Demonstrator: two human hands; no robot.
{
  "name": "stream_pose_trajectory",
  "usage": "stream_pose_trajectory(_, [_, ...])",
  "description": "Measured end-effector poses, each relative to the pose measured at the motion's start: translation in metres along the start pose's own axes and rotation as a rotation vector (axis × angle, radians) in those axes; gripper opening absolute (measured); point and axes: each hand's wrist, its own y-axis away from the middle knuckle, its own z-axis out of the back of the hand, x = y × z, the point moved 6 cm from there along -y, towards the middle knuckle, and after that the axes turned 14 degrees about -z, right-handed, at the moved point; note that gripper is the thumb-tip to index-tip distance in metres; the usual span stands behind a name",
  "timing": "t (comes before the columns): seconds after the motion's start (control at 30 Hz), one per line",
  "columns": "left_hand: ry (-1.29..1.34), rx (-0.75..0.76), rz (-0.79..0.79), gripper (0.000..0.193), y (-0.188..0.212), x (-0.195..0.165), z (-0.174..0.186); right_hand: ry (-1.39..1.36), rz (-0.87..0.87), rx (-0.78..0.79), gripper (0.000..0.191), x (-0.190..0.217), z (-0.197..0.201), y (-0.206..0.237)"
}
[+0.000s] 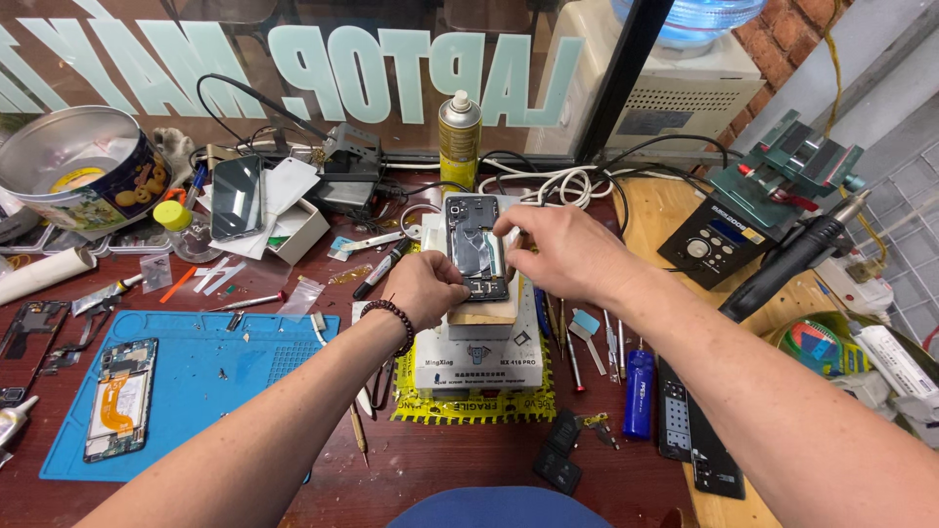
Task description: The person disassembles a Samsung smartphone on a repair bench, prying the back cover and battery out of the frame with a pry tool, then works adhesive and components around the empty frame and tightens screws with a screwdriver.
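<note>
— Closest to us, at the bottom edge, sits a rounded blue shape (499,510), and just past it our two forearms reach out over the red-brown tabletop (440,469).

— What do our hands have hold of?

— Our left hand (427,286) rests against the lower left edge of an opened phone (475,246), fingers (458,289) curled nearly closed and pinching at its rim; whether a small tool is between them we cannot tell. Our right hand (559,252) comes over from the other side, fingers bent and pressed to the phone's right edge, seemingly to steady it.

— And where does the phone lie?

— Face down, back cover off, on a pale wooden block (486,311), which stands on a white box-shaped unit (477,360) set on a yellow sheet with black marks (473,405). We judge the stack raises the phone so both hands can grip it from the sides.

— Anything else about?

— Left of us lies a blue work mat (215,372) carrying another opened phone (119,398). Behind the work stands a yellow spray can (459,137). A blue cylinder (638,393) and thin metal tools (570,354) lie just right of the unit, near to hand.
</note>
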Motion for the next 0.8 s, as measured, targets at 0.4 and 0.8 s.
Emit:
stream_pose_trajectory(0.4, [0.017, 0.006, 0.016, 0.017, -0.003, 0.007, -0.001, -0.155, -0.083, 0.080, 0.021, -0.014, -0.006, -0.006])
stream_pose_trajectory(0.8, [0.067, 0.020, 0.090, 0.018, 0.001, 0.003, 0.000, 0.034, -0.189, -0.075, 0.032, -0.022, -0.005, 0.002])
